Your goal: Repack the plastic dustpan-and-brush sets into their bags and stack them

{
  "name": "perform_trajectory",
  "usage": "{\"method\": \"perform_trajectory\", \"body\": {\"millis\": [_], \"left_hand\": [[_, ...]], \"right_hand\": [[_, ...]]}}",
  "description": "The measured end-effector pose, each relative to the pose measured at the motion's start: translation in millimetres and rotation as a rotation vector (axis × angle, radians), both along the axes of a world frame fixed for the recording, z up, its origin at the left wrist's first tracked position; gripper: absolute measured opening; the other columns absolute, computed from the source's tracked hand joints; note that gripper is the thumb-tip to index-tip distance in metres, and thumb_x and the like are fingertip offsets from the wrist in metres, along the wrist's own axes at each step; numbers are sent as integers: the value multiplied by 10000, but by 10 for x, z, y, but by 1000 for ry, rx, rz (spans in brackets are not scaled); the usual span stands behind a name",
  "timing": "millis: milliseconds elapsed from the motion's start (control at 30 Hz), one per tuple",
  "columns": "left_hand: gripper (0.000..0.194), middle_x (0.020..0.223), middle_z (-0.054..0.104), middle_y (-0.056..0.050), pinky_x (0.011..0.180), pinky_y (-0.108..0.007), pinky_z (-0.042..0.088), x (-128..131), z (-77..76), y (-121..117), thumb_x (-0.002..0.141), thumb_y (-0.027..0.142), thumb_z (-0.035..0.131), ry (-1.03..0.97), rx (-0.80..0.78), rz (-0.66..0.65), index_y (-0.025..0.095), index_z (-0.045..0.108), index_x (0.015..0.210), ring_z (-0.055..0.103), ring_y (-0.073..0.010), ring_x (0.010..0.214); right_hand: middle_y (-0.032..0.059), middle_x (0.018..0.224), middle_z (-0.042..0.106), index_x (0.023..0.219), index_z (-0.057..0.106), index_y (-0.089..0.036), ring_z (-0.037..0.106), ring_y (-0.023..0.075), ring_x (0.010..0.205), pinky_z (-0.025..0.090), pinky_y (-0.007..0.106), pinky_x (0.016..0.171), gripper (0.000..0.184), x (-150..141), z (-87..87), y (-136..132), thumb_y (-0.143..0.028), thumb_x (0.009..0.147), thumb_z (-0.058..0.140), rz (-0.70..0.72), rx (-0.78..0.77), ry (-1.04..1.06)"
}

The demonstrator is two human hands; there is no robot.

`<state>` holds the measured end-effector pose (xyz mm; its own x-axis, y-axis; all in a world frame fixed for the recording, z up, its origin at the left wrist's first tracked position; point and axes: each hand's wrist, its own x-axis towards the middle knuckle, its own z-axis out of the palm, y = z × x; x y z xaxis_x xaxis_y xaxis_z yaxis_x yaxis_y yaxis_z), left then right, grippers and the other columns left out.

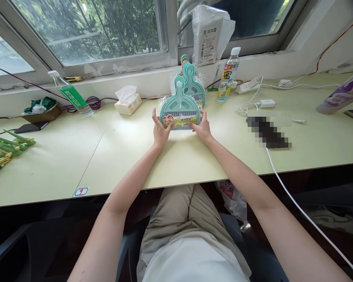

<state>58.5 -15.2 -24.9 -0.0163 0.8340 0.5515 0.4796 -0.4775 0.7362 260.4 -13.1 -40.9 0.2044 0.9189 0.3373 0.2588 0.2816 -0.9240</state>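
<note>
Between my two hands a mint-green mini dustpan and brush set (179, 105) stands upright, in clear plastic with a yellow printed label. My left hand (161, 129) grips its lower left corner, thumb across the label. On the lower right corner my right hand (202, 126) does the same, its thumb on the front and fingers round the side. Right behind it, several more packed dustpan sets (196, 84) stand in a row against the wall under the window, partly hidden by the front one.
To the left are a tissue pack (128, 102), a clear bottle with green label (73, 97) and green plastic pieces (8, 150). On the right stand a yellow-labelled drink bottle (227, 78), a charger with white cables (267, 103), a blurred dark object (269, 133) and a purple-patterned cylinder (342, 92).
</note>
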Motion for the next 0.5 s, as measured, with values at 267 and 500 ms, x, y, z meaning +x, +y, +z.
{"method": "perform_trajectory", "body": {"millis": [267, 500], "left_hand": [[892, 1212, 632, -93, 865, -402, 539, -32, -35, 48, 818, 449, 725, -49, -13, 98, 354, 183, 1519, 663, -237, 987], [756, 1120, 641, -73, 661, -283, 546, -85, 53, 97, 894, 423, 616, -200, -210, 29, 321, 205, 1520, 665, -200, 900]], "right_hand": [[81, 1097, 673, 1278, 437, -276, 668, 257, 879, 659, 386, 558, 699, -9, 42, -9, -562, 717, 744, 32, 13, -4], [58, 1090, 690, 1239, 442, -270, 688, 252, 935, 669, 455, 671, 599, 12, 38, 36, -448, 756, 749, 194, -121, 263]]}}
